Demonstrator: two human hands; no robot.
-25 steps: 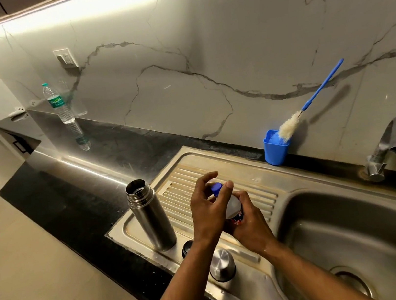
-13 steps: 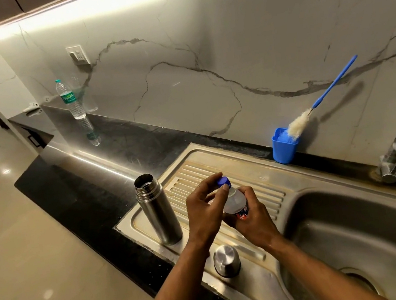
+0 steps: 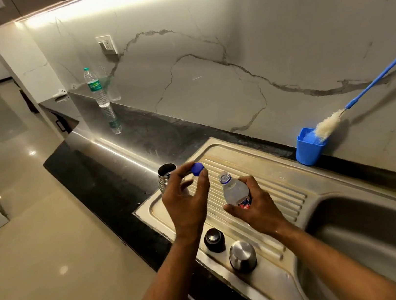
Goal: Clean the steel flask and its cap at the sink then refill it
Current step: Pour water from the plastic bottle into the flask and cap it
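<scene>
Head view: steel flask (image 3: 166, 177) uncapped, apparently upright.

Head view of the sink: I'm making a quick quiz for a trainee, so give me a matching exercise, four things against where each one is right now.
Things:
1. blue bottle cap
2. small clear bottle
3. bottle brush
4. steel flask cap

Places:
A. on the drainboard, nearest the camera
B. pinched in the left hand
C. leaning in the blue cup against the wall
D. held in the right hand, neck open

Pairs: 1-B, 2-D, 3-C, 4-A
</scene>
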